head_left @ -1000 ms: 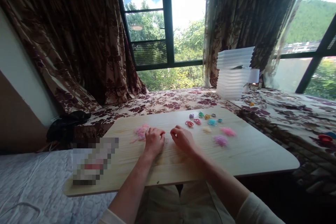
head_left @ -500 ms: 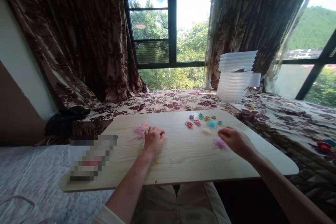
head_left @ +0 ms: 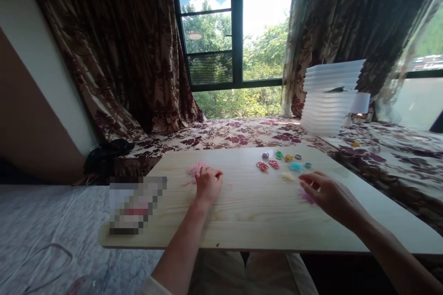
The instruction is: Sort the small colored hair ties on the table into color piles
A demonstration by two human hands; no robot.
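Observation:
My left hand (head_left: 209, 183) rests low over the wooden tabletop (head_left: 242, 212), beside a loose pile of pink bands (head_left: 195, 169). Its fingers are curled together, and whatever they hold, if anything, is hidden. On the right, my right hand (head_left: 327, 191) hovers above a small purple-pink pile of bands (head_left: 306, 196), partly covering it. Thumb and forefinger are apart there, with nothing visible between them. Just beyond this hand lie a pale cream pile (head_left: 288, 176) and a light blue pile (head_left: 296, 167).
Further back sit small red bundles (head_left: 263, 166), a green bundle (head_left: 279, 154), a yellow one (head_left: 288, 158) and a purple one (head_left: 265, 156). A blurred-out item (head_left: 138, 207) lies at the table's left. Behind stand a stack of white foam sheets (head_left: 327, 110) and a white lamp (head_left: 360, 103).
The view has turned slightly left, so everything sits further right. My right thumb and forefinger, earlier pinched together, have come apart. My left hand stays beside the pink pile.

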